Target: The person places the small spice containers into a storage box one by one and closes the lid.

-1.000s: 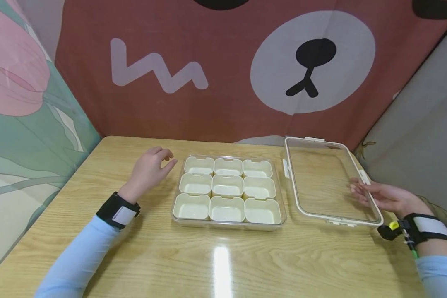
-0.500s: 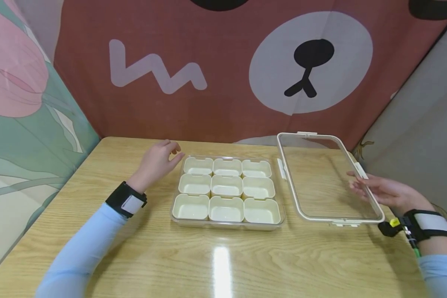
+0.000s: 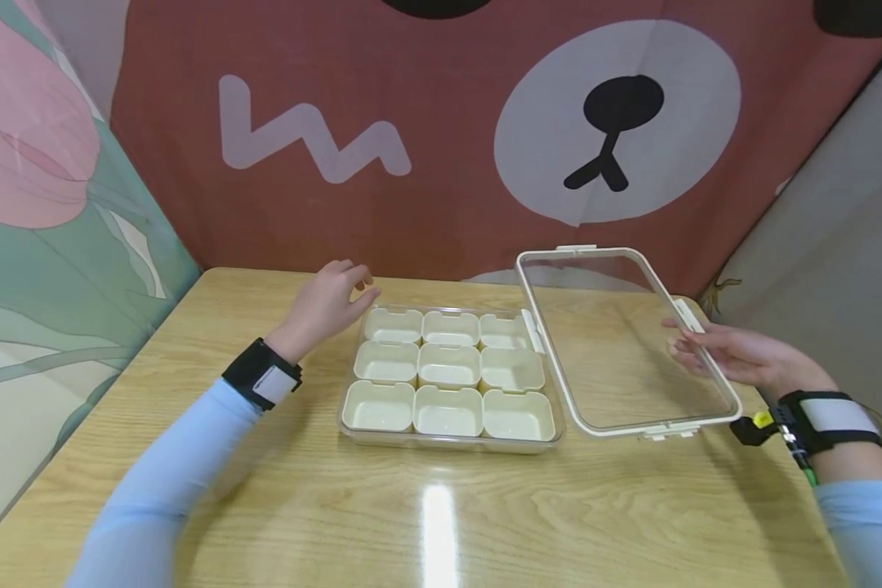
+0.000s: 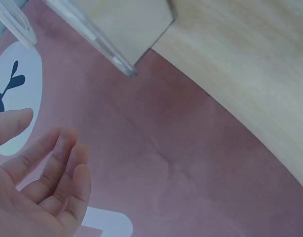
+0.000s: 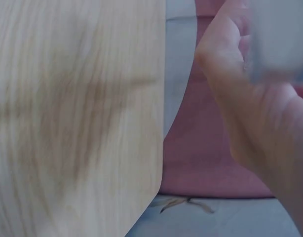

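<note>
My right hand [image 3: 738, 355] grips the right side of a clear lid [image 3: 617, 351] with a cream rim and side clips. The lid is raised and tilted, and its left edge overlaps the right end of a clear storage box [image 3: 448, 444] in the head view. Inside the box, three rows of small cream bins [image 3: 448, 365] stand with nothing in them. My left hand [image 3: 327, 300] hovers by the box's back left corner, fingers loosely bent and holding nothing. In the left wrist view a clear box corner [image 4: 119, 61] shows beyond that hand's fingers.
A light wooden table [image 3: 301, 506] carries everything. Right behind it hangs a red-brown cloth [image 3: 441, 212] with a bear print. A flowered cloth [image 3: 29, 245] borders the left side and a grey cloth [image 3: 838, 269] the right.
My right hand has brought the lid leftward and up, so its edge now overlaps the box in the head view. My left hand has moved right and away from me, toward the box's back left corner.
</note>
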Demonstrator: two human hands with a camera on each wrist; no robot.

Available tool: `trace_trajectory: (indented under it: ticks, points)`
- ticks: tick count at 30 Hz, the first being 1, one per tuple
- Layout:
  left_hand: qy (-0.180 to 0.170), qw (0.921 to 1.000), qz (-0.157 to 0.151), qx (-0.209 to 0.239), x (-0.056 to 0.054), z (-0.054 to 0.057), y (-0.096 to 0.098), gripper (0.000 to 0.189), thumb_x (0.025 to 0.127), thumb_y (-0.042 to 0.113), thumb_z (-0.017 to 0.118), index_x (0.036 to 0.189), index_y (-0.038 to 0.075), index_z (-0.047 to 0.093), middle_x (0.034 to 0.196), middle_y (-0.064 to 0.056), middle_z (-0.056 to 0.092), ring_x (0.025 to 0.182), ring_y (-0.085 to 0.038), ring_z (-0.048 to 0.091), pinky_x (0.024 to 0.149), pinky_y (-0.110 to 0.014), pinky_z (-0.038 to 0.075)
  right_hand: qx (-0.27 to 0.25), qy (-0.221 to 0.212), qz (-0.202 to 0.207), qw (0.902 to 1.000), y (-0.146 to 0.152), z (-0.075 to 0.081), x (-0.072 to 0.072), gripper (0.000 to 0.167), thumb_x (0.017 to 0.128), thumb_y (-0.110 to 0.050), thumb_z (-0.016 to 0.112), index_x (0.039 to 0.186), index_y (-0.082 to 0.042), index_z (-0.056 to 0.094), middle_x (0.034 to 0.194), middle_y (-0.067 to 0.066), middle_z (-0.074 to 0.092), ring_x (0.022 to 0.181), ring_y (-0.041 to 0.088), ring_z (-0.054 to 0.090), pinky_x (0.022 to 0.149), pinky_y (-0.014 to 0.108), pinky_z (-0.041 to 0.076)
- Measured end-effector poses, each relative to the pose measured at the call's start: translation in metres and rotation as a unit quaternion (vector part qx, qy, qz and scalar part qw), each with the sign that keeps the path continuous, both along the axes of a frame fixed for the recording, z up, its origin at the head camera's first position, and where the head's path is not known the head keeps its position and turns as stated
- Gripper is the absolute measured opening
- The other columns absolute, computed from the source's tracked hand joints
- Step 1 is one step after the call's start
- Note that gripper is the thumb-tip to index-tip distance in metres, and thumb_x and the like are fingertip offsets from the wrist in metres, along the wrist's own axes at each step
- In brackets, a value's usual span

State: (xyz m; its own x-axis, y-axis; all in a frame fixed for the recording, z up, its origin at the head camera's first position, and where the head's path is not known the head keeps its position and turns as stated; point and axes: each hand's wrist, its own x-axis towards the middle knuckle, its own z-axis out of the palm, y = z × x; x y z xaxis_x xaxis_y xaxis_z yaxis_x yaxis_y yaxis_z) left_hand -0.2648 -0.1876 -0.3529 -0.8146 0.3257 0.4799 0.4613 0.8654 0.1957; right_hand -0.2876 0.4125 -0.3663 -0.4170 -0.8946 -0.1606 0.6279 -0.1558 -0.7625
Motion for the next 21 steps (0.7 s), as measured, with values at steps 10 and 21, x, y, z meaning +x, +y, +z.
trace_trajectory:
  ticks: [10, 21]
  points:
    - [-0.039, 0.9992, 0.000, 0.007, -0.006, 0.009, 0.010, 0.028, 0.090, 0.032, 0.064, 0.101, 0.007, 0.068, 0.090, -0.009, 0.065, 0.083, -0.023, 0.058, 0.068, -0.034, 0.050, 0.028, 0.020, -0.005, 0.9994, -0.032, 0.011, -0.009, 0.055, 0.103, -0.004, 0.003, 0.140, -0.015, 0.042, 0.120, 0.015, 0.058, 0.113, 0.023, 0.059, 0.097, 0.033, 0.048]
    - [-0.037, 0.9989, 0.001, 0.028, -0.010, 0.005, 0.014, 0.026, 0.089, 0.033, 0.064, 0.099, 0.009, 0.068, 0.090, -0.007, 0.065, 0.082, -0.022, 0.059, 0.067, -0.032, 0.049, 0.059, 0.051, 0.000, 0.9969, -0.059, 0.014, -0.018, 0.048, 0.103, -0.005, 0.006, 0.140, -0.016, 0.035, 0.114, 0.014, 0.059, 0.106, 0.021, 0.061, 0.090, 0.030, 0.051]
